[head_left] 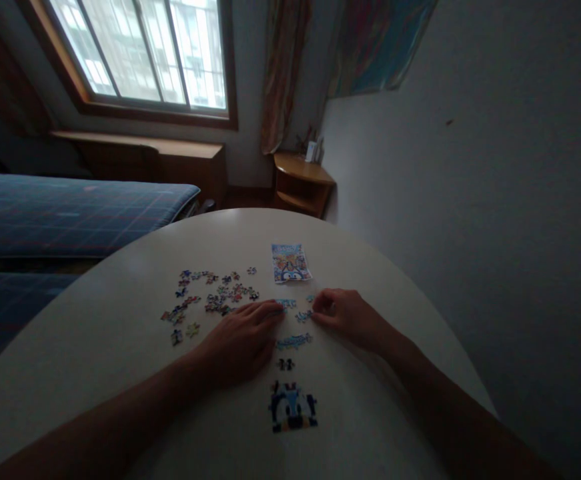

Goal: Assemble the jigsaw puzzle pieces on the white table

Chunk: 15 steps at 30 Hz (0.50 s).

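Left hand (243, 340) lay flat on the table (120, 347), palm down, fingers spread out straight and gripping nothing. Its fingertips touched a small joined fragment (286, 304).

Right hand (347, 315) was curled, thumb and forefinger drawn close together just beside a blue piece (304, 316) lying between the two hands. Too dim to tell whether it actually pinched that piece.

Reference print (290, 262) sat just beyond, loose pieces (210, 297) were scattered to the left, and a finished block (293, 407) lay near the table edge.

Judgement: pinning the fragment flat with the left fingertips was the right idea. The piece should slide in along the table, not drop from above (tabs probably snag if it tilts). Light was poor, so matching by edge shape likely beat matching by colour.
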Tool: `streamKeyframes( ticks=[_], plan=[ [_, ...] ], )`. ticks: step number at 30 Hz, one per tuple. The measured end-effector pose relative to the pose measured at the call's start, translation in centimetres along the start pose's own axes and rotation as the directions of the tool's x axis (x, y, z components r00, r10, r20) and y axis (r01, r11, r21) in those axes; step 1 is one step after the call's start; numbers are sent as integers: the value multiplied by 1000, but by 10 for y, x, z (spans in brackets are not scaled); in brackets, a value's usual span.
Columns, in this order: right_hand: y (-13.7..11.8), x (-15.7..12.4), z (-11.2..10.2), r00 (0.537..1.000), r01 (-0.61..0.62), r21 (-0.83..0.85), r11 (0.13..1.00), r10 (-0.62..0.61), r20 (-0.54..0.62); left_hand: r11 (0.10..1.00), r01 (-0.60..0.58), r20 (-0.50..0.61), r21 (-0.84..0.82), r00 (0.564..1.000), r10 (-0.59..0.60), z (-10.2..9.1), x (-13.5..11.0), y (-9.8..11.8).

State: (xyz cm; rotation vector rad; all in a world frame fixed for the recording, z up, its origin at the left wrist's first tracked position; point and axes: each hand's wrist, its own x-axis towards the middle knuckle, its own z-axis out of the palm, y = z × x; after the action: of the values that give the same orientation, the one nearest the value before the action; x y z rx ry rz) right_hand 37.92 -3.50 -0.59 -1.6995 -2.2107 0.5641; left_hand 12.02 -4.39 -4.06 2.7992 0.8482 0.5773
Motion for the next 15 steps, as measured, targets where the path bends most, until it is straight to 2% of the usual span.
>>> streamKeyframes(
  ticks=[4,7,11,15],
  plan=[
    [-1,0,2,998,61,150,987,-57,-27,1000,-2,-7,2,1000,2,1,0,0],
    [-3,3,9,984,150,226,963,-123,-128,1000,2,-9,6,1000,-2,1,0,0],
    [-9,9,25,954,234,189,954,-187,-234,1000,5,-8,-2,1000,-5,1,0,0],
    [-13,13,35,957,212,161,964,-171,-232,1000,-12,-26,-21,1000,11,0,1,0]
  ],
)
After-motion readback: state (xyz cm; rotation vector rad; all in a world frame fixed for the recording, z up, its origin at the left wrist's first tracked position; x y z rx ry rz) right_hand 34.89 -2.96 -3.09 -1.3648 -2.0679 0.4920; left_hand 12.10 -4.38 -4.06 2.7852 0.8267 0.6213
